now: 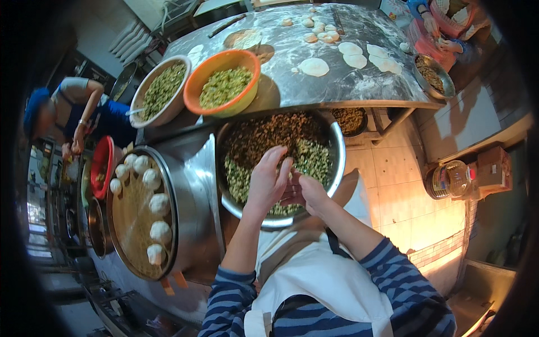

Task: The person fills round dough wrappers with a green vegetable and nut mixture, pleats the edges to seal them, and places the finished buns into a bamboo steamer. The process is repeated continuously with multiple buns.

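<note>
My left hand (pixel 267 181) and my right hand (pixel 309 193) meet above a large stainless steel bowl (pixel 339 156), palms turned toward each other and fingers curled. Whether anything lies between them is hidden by the fingers. Dark brown minced filling (pixel 269 132) covers the far part of the bowl. Chopped green filling (pixel 238 181) shows at its near left and right. Left of the bowl is a round steamer (pixel 170 181) with a tan liner. Several white stuffed buns (pixel 160 205) sit along its far and right side.
On the floured metal table (pixel 290 88) are flattened dough rounds (pixel 313 67), dough lumps (pixel 322 31), a rolling pin (pixel 227 25), an orange-rimmed bowl (pixel 191 92) and a pale bowl (pixel 135 94) of green filling. Co-workers' hands show left (pixel 78 141) and right (pixel 431 27). An oil jug (pixel 452 181) stands at right.
</note>
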Motion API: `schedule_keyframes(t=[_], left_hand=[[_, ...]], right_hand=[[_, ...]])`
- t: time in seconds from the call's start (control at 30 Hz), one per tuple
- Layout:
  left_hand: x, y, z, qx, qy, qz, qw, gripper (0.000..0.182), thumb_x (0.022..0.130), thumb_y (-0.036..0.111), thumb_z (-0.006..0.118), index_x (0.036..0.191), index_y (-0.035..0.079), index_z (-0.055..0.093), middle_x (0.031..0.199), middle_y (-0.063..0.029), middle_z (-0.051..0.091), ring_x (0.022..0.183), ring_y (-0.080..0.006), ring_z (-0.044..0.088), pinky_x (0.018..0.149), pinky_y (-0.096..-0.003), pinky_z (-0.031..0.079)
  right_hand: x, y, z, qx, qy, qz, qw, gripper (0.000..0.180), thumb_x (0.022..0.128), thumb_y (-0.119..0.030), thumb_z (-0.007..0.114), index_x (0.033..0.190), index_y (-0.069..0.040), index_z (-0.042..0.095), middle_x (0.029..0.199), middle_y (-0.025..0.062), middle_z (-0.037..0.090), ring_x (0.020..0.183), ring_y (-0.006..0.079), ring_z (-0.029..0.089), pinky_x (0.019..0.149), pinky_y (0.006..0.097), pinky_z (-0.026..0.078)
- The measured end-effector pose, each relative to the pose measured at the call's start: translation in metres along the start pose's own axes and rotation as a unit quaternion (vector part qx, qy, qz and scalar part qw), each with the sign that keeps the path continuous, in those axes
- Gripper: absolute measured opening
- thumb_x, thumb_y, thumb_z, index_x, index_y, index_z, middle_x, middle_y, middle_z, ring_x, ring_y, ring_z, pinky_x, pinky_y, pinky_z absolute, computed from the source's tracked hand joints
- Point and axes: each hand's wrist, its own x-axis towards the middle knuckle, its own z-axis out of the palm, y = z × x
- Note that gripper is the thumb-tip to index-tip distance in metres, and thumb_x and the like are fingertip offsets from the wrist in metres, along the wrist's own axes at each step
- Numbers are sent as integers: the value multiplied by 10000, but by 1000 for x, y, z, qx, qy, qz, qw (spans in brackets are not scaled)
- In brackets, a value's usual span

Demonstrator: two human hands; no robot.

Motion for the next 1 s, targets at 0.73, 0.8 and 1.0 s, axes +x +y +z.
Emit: schedule_keyframes(t=[0.73,0.8,1.0], left_hand=[[422,-185,157,335,-46,-6,941,469,962,343,519,1297,24,600,1418,-257,517,1270,-477,510,1097,-543,373],[393,-166,176,330,-140,114,926,454,957,335,559,1318,62,584,1406,-240,526,1325,-464,455,1134,-548,328],[326,-113,177,282,-154,117,940,533,985,348,531,1418,39,508,1476,-257,453,1405,-464,374,1158,-548,294]], right_hand=[[65,-210,-142,28,242,-29,970,570,1062,-472,429,1099,60,631,956,164,709,808,200,697,722,316,578],[65,-210,-140,27,243,-9,970,563,1061,-468,436,1097,58,633,954,163,710,806,196,698,721,314,579],[61,-210,-124,25,237,36,970,536,1061,-437,453,1111,66,631,939,154,712,776,187,700,703,302,581]])
